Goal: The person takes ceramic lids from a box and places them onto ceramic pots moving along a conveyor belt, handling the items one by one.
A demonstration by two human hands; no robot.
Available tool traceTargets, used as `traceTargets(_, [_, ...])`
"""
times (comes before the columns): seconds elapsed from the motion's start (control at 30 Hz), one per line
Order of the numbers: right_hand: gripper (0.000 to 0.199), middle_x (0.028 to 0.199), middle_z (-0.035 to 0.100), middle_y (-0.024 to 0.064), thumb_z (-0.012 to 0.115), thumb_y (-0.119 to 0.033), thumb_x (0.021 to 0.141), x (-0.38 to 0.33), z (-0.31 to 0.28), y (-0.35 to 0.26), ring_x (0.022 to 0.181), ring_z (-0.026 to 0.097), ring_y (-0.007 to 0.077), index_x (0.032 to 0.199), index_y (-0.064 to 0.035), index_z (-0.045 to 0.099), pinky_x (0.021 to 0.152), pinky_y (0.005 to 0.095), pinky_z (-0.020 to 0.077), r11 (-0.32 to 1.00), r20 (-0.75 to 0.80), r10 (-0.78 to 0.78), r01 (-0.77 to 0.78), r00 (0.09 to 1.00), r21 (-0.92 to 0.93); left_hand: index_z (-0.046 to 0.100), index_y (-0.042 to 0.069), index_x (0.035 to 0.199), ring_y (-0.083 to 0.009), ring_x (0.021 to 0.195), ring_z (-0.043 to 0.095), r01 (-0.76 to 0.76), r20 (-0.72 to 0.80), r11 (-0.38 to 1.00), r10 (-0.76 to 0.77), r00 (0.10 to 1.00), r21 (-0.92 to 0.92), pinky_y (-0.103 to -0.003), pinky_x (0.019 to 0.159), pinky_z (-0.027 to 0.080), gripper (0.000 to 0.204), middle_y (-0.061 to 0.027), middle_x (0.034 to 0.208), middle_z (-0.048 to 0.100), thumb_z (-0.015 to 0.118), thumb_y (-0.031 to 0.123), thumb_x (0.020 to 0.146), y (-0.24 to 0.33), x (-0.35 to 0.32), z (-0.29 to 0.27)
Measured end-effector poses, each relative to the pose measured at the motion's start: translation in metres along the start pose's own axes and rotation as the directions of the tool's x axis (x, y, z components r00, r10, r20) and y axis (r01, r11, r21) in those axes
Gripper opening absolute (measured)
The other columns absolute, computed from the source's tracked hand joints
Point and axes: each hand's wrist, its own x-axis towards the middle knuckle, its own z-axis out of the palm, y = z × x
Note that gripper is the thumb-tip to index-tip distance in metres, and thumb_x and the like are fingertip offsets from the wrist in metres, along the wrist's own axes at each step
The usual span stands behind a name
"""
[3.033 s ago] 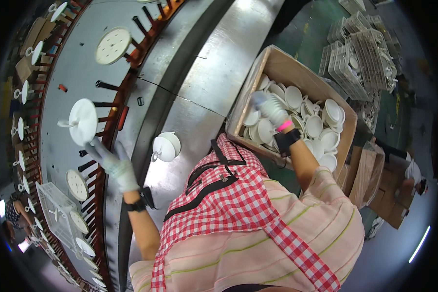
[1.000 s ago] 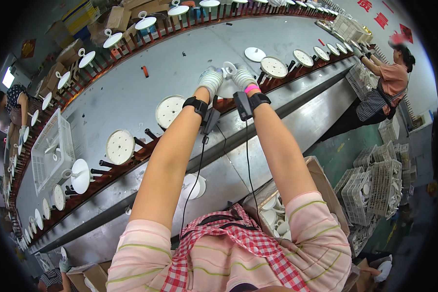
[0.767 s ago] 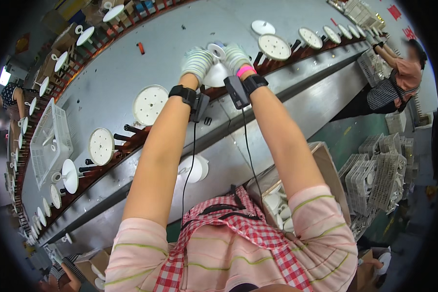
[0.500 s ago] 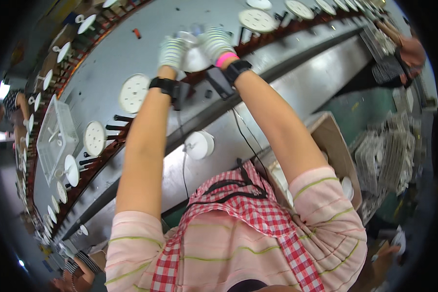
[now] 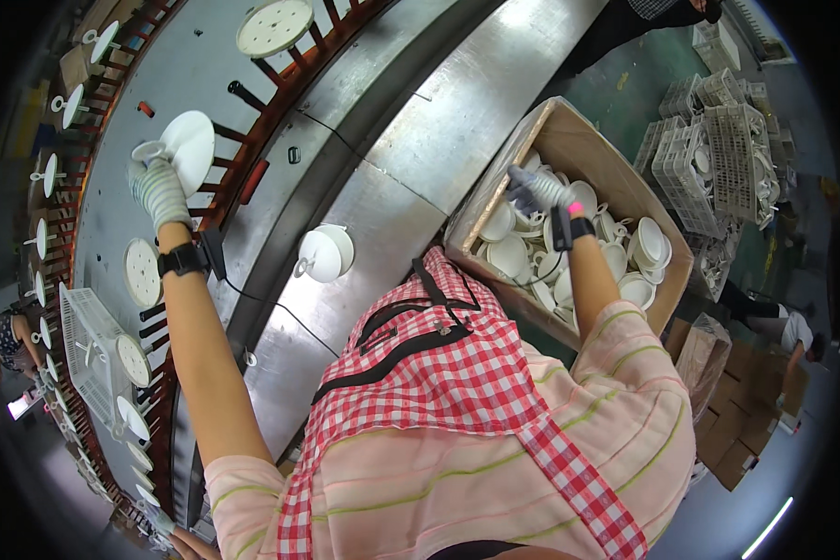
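Observation:
My left hand (image 5: 161, 193), in a striped glove, is closed at the ring of a white disc-shaped piece (image 5: 192, 149). The piece stands tilted beside the brown pegs of the conveyor line (image 5: 231, 133). Far to the right, my right hand (image 5: 543, 193), gloved with dark fingertips, is over a cardboard box (image 5: 616, 133) with its fingers stretched out. Nothing shows in its grip. Inside the box lie many similar white pieces (image 5: 509, 254), some with rings, heaped loosely.
A white round piece with a ring (image 5: 323, 254) lies on the metal ledge (image 5: 383, 201). Pegs carry white perforated discs (image 5: 275, 26). On the grey surface stands a white plastic basket (image 5: 89, 317). Stacked crates (image 5: 686, 163) are at the right; another person (image 5: 14, 341) is at far left.
My hands were together over the line at a white piece. Now the right hand has gone right to the box, and the left has moved left and nearer with a piece. The view has turned right.

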Motion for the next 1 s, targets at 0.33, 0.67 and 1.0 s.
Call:
traceTargets(0.33, [0.095, 0.138, 0.031, 0.027, 0.063, -0.058, 0.064, 0.065, 0.05, 0.128, 0.129, 0.032, 0.0358, 0.13, 0.0058, 0.037, 0.106, 0.0394, 0.0283, 0.285, -0.144, -0.261, -0.067, 0.954, -0.956, 0.055, -0.001, 0.112, -0.0361, 0.091, 0.058, 0.107, -0.214, 0.98, -0.07, 0.974, 0.168, -0.041, 0.084, 0.044, 0.044, -0.0221, 0.099, 0.06, 0.042, 0.034, 0.09, -0.047, -0.029, -0.036])
traceTargets(0.67, [0.043, 0.097, 0.06, 0.0268, 0.06, -0.031, 0.073, 0.013, 0.045, 0.111, 0.089, 0.061, 0.0376, 0.108, -0.0074, 0.06, 0.079, 0.0432, 0.0476, 0.666, -0.489, -0.31, -0.181, 0.815, -0.724, 0.043, -0.003, 0.123, -0.0324, 0.118, 0.039, 0.049, -0.293, 0.994, -0.02, 0.956, 0.093, -0.04, 0.1, 0.032, 0.047, -0.0218, 0.127, 0.039, 0.056, 0.017, 0.083, -0.039, -0.138, -0.083])
traceTargets(1.0, [0.057, 0.111, 0.057, 0.0141, 0.056, -0.025, 0.075, -0.144, 0.057, -0.076, 0.098, 0.058, 0.0218, 0.121, 0.0073, 0.045, 0.088, 0.0344, 0.0451, 0.698, -0.27, -0.627, 0.681, 0.73, 0.22, 0.052, 0.0, 0.117, -0.019, 0.102, 0.057, 0.289, 0.689, 0.782, 0.233, 0.686, -0.553, -0.03, 0.09, 0.043, 0.038, -0.0108, 0.107, 0.059, 0.055, 0.014, 0.082, 0.077, -0.216, -0.038])
